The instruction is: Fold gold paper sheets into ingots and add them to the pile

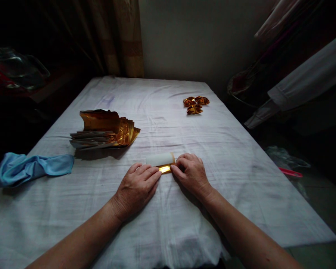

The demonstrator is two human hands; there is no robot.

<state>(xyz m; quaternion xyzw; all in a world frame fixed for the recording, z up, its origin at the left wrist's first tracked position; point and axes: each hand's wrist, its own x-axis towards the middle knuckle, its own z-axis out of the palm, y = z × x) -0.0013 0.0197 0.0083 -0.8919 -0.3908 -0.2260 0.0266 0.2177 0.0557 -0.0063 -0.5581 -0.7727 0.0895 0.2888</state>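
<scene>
A small sheet of gold foil paper (pixel 161 161), white on its back, lies partly folded on the white cloth near the front middle. My left hand (pixel 137 186) rests flat on the cloth with its fingers stretched out, the fingertips touching the paper's left end. My right hand (pixel 190 172) has its fingers curled and pressed down on the paper's right end. A fanned stack of gold foil sheets (pixel 105 129) lies to the left behind my hands.
A few folded gold paper pieces (pixel 195 104) sit at the far right of the white-covered table (pixel 240 157). A blue cloth (pixel 30 167) lies at the left edge. Curtains hang behind; hanging clothes and a dark floor flank the right side.
</scene>
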